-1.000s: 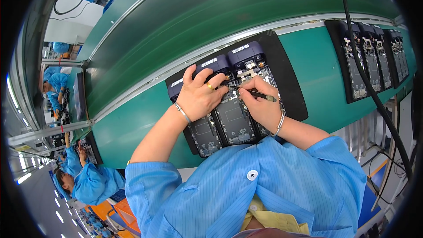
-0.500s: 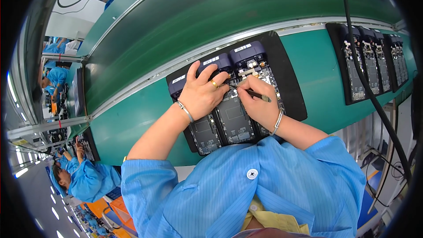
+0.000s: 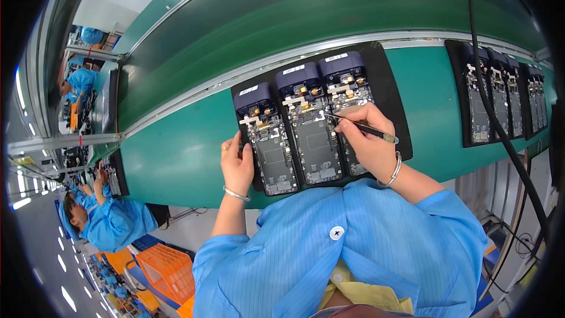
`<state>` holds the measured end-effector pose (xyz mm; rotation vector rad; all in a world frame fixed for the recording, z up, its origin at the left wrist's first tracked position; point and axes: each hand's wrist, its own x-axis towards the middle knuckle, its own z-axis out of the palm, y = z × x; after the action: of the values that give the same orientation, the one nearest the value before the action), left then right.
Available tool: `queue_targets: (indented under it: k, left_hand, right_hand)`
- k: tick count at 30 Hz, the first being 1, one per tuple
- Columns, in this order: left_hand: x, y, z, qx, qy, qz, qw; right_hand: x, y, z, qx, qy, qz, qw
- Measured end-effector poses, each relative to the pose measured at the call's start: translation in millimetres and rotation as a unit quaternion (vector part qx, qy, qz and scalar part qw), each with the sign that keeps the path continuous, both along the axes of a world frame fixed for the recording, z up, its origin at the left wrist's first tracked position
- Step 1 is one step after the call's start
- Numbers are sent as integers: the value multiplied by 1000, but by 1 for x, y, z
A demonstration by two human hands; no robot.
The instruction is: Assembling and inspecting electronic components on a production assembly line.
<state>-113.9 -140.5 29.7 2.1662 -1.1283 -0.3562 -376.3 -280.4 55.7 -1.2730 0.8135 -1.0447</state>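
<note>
Three dark handheld devices with exposed circuit boards lie side by side on a black mat: a left device (image 3: pixel 272 153), a middle device (image 3: pixel 316 141) and a right device (image 3: pixel 351 91). Each has a dark purple housing at its far end. My right hand (image 3: pixel 371 141) pinches black tweezers (image 3: pixel 371 129), their tip over the upper right part of the middle board. Part of the right device is hidden beneath that hand. At the left edge of the left device is my left hand (image 3: pixel 237 165), fingers apart and holding nothing.
The black mat (image 3: pixel 391 94) lies on a green bench (image 3: pixel 176 141) below a raised green belt (image 3: pixel 265 17). More mats with boards (image 3: pixel 482 100) stand at the right, crossed by a hanging black cable (image 3: pixel 491 112). A co-worker (image 3: pixel 112 218) sits at the left near an orange crate (image 3: pixel 168 274).
My left hand has come off the middle device and moved left and nearer to me, uncovering the boards. My right hand has shifted slightly right, still gripping the tweezers.
</note>
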Motion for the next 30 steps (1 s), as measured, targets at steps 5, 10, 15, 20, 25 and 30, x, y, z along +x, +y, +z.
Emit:
queue_targets:
  k: [5, 10, 15, 20, 25, 30]
  left_hand:
    - [-33, -11, 3, -24, 66, -30, 997]
    - [-54, -31, 22, -46, -3, -124, 991]
    - [-56, -67, 52, -149, -245, -330, 899]
    - [-52, -83, 46, -99, -332, -413, 842]
    - [-50, -89, 53, -65, -399, -438, 803]
    - [-56, -96, 58, -29, -407, -446, 796]
  right_hand:
    - [16, 6, -1, -84, 49, 16, 995]
    - [20, 2, -5, -76, 78, 7, 994]
    - [26, 1, -19, -89, 96, -16, 991]
    - [24, 1, -16, -63, 89, -6, 994]
    - [23, -1, -15, -56, 101, -10, 993]
    - [24, -2, -17, -98, 86, -40, 991]
